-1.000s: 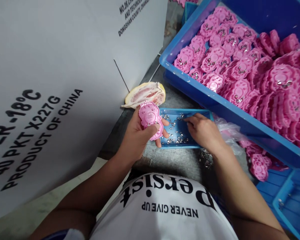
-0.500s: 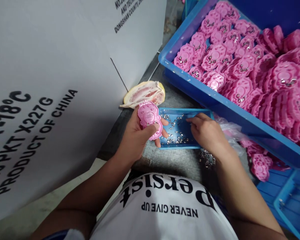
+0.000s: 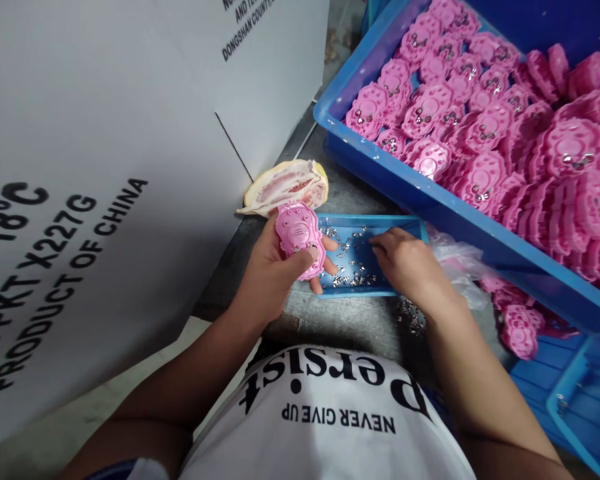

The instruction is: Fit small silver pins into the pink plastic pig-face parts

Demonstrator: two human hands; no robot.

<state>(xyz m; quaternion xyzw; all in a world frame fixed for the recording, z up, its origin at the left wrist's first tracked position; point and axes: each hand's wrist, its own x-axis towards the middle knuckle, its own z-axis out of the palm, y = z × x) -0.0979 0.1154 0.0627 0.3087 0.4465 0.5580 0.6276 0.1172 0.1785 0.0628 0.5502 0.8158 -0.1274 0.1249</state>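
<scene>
My left hand (image 3: 275, 270) is closed around a pink scalloped plastic part (image 3: 300, 237), thumb pressed on its lower edge, held just left of a small shallow blue tray (image 3: 410, 225). The tray holds several tiny metal pieces (image 3: 353, 263). My right hand (image 3: 405, 267) rests over the tray's right side with fingers curled down and fingertips pinched among the metal pieces; what they grip is too small to see.
A large blue bin (image 3: 430, 193) full of pink parts (image 3: 480, 133) stands at the right. A big white carton (image 3: 105, 167) fills the left. A pomelo peel (image 3: 285, 187) lies behind the tray. More pink parts (image 3: 520, 330), a clear bag (image 3: 455, 257) and blue trays (image 3: 580, 407) sit lower right.
My right fingertips have shifted slightly within the tray. The left hand and its pink part stay where they were. The view has drifted a little.
</scene>
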